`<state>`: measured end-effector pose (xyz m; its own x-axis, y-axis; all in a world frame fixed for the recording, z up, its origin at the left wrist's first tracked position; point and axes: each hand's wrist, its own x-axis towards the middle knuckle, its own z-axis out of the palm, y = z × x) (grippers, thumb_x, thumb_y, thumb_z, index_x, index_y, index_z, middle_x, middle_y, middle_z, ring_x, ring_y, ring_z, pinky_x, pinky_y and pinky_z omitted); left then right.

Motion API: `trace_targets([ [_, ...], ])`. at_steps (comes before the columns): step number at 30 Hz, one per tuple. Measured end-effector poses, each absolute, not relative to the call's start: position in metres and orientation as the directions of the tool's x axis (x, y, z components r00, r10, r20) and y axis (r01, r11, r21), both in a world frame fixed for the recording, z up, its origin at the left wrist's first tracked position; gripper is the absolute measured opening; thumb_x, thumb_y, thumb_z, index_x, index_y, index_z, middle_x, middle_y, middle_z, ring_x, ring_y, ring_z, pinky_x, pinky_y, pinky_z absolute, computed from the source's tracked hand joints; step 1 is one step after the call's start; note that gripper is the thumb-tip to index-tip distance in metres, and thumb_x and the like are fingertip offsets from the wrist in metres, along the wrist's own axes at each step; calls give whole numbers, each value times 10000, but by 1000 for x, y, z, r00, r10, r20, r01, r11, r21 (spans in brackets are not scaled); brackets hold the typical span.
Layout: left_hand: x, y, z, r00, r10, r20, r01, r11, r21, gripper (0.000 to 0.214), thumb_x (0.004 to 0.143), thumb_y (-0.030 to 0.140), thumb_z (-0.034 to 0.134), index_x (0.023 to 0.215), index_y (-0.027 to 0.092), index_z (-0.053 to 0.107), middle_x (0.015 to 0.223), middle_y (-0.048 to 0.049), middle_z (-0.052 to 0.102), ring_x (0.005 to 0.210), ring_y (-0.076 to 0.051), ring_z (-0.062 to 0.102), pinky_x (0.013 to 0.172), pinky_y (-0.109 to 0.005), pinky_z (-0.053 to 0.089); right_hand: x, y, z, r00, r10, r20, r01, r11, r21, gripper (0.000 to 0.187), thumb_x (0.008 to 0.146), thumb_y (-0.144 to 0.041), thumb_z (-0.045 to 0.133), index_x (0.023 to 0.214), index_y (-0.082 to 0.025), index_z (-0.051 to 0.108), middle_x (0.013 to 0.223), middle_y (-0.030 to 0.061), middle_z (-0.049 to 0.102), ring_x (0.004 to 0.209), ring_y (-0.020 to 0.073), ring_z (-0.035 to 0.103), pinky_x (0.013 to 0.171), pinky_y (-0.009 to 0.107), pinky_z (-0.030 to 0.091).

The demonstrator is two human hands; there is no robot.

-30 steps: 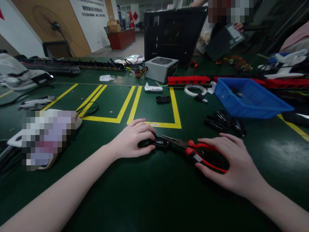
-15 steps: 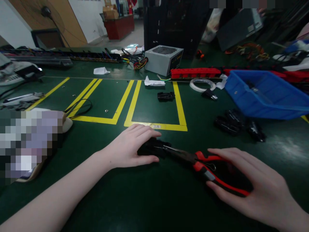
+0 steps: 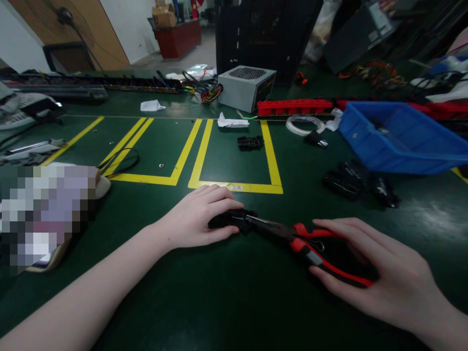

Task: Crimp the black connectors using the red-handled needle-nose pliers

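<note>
1. Head view: a smooth, dark green tabletop (image 3: 226, 297) stretches between the two arms down to the bottom edge, so the hands have wide room to move.
2. Straight yellow tape lines (image 3: 252, 188) make boxes on it, just past the left hand (image 3: 203, 217). Over to the right, a blue plastic bin (image 3: 405, 158) with sloping sides and a bunch of shiny black bundles (image 3: 341, 185) take up room beyond the right hand (image 3: 398, 275).
3. The left hand's grip is pinching a small, shiny black part (image 3: 239, 220), thumb on the near side and fingers on the far side. This part is near the middle of the view, in front of the tape.
4. The right hand's grip is wrapped around long-nose pliers (image 3: 300, 244) with a thin dark metal nose and curvy red and black handles, which stand apart. The nose reaches the black part.
5. Farther back sits a grey metal box (image 3: 243, 95) with a round grille on top.
6. Fingers hide much of the black part. It is too dark to tell if the pliers bite it. Blurry squares cover a flat thing (image 3: 62, 204) at left, and both arms are cut off.
</note>
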<state>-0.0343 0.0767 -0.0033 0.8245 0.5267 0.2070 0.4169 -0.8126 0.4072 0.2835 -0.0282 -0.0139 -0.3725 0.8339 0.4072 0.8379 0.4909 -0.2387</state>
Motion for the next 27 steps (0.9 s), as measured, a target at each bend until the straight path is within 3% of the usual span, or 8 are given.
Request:
trace_targets([
  [12, -34, 77, -4, 826, 522, 211, 416, -818, 396, 350, 932, 390, 572, 1224, 198, 602, 1159, -84, 631, 1059, -232, 597, 890, -383, 505, 284, -27, -14, -383, 811, 442, 844, 501, -189, 541, 805, -489, 648, 1278, -248, 539, 1080, 77, 682, 857, 228, 678, 687, 359, 562],
  [27, -34, 76, -1, 833, 514, 204, 405, -818, 407, 363, 933, 376, 583, 1238, 179, 599, 1163, -82, 630, 1051, -219, 586, 870, -369, 496, 280, -29, -10, -390, 811, 437, 851, 499, -166, 516, 816, -428, 639, 1292, -267, 523, 1088, 71, 678, 858, 255, 677, 720, 409, 542],
])
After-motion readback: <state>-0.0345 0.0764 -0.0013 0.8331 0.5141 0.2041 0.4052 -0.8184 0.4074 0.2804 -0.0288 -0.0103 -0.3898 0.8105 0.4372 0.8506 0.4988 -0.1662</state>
